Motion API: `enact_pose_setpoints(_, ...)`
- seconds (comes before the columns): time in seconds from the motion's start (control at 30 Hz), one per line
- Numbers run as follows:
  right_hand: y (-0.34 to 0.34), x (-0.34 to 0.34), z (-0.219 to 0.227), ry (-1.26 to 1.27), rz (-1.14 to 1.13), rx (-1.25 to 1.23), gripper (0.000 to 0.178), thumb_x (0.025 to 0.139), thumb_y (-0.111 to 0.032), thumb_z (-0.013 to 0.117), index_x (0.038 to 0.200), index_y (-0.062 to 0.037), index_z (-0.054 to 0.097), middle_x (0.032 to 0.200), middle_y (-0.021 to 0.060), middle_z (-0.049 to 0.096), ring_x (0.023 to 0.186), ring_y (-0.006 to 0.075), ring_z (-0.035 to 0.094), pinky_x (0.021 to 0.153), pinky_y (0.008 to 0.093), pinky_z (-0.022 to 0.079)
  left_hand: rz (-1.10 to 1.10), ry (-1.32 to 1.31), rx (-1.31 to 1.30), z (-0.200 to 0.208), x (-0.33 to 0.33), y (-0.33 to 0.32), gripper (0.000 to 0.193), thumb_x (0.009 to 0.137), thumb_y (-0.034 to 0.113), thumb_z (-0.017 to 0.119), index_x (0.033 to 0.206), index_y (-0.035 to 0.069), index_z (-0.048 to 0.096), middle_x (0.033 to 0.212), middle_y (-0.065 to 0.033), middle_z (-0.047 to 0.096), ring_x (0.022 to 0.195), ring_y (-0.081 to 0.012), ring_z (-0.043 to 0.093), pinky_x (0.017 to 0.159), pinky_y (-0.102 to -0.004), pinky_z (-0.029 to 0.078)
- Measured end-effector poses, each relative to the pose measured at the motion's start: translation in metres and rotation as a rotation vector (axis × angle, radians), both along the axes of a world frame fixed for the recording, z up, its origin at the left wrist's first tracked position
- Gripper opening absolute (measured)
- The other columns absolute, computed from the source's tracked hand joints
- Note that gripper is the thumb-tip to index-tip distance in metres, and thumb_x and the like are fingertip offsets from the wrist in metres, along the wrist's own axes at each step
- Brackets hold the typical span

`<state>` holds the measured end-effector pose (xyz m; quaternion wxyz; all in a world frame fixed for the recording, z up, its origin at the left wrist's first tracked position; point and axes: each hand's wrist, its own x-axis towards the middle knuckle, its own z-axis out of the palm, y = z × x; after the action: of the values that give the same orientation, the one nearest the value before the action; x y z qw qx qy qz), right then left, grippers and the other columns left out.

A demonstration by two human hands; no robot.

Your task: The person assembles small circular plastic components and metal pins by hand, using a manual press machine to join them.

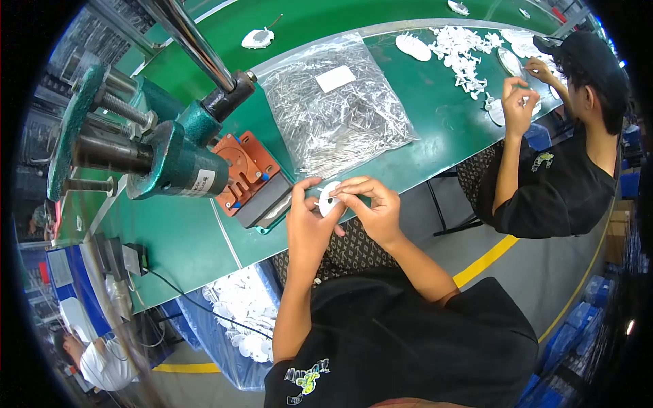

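Note:
Just past the table's front edge, a small round white plastic part (326,205) is held up between my two hands. My left hand (307,219) grips it, thumb and fingers closed on its lower left side. My right hand (373,209) pinches at its upper right face, by a dark spot in its middle. Whether the right fingertips also hold a small piece is too fine to tell. Beyond my hands lies a clear plastic bag (333,102) full of thin metal pins. Left of them sits an orange fixture block (246,166) on a dark base.
A green press (173,163) with a steel lever stands at the left. White parts fill a blue-lined bin (245,306) below the table. At the right, a co-worker (564,149) handles white parts beside a pile of small white pieces (462,58). A black cable (197,302) hangs near the bin.

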<state>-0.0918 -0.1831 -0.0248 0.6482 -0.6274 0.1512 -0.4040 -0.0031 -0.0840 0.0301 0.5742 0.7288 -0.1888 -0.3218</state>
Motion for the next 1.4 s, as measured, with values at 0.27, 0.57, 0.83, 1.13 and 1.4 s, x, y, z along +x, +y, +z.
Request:
enact_pose_setpoints(0.27, 0.002, 0.001, 0.002, -0.015, -0.044, -0.076, 0.012, 0.082, 0.007, 0.070, 0.092, 0.0028, 0.066, 0.096, 0.0133, 0.071, 0.090, 0.0192, 0.069, 0.079, 0.0307, 0.054, -0.014, -0.023, 0.029, 0.004, -0.001, -0.001, 0.050, 0.082, 0.005, 0.073, 0.123, -0.001, 0.045, 0.079, -0.0116, 0.069, 0.052, -0.0130, 0.064, 0.045, -0.0240, 0.045)
enact_pose_setpoints(0.57, 0.005, 0.005, 0.025, 0.131, -0.243, -0.877, 0.024, 0.071, -0.002, 0.077, 0.094, 0.0002, 0.070, 0.102, 0.0106, 0.070, 0.095, 0.0265, 0.067, 0.075, 0.0352, 0.050, 0.057, -0.023, 0.032, -0.003, -0.008, -0.002, 0.053, 0.082, -0.002, 0.066, 0.130, 0.003, 0.044, 0.075, -0.0097, 0.066, 0.057, -0.0159, 0.065, 0.050, -0.0266, 0.049)
enact_pose_setpoints(0.83, 0.028, -0.005, 0.047, 0.285, -0.126, -0.510, 0.036, 0.074, 0.002, 0.076, 0.108, 0.0043, 0.067, 0.117, 0.0184, 0.067, 0.111, 0.0307, 0.064, 0.094, 0.0382, 0.051, 0.046, -0.510, -0.185, -0.039, -0.037, 0.021, 0.085, 0.078, -0.002, 0.075, 0.147, -0.002, 0.025, 0.113, -0.0218, 0.065, 0.108, -0.0321, 0.064, 0.090, -0.0384, 0.050)
enact_pose_setpoints(1.13, 0.003, 0.051, 0.092, -0.085, 0.019, -0.993, 0.030, 0.069, -0.007, 0.076, 0.099, -0.0073, 0.073, 0.098, 0.0035, 0.065, 0.094, 0.0234, 0.061, 0.083, 0.0370, 0.049, 0.282, -0.816, -0.384, -0.020, -0.024, 0.071, 0.070, 0.082, -0.010, 0.060, 0.141, -0.004, 0.022, 0.114, -0.0215, 0.061, 0.096, -0.0292, 0.065, 0.087, -0.0362, 0.052)
enact_pose_setpoints(1.4, -0.008, 0.085, 0.067, -0.292, 0.039, -1.121, 0.030, 0.065, -0.005, 0.071, 0.095, -0.0041, 0.072, 0.095, 0.0062, 0.069, 0.094, 0.0244, 0.065, 0.082, 0.0367, 0.052, 0.433, -1.136, -0.174, 0.006, 0.003, 0.096, 0.024, 0.081, -0.005, 0.059, 0.104, 0.003, 0.060, 0.116, -0.0153, 0.056, 0.113, -0.0352, 0.055, 0.100, -0.0448, 0.042)
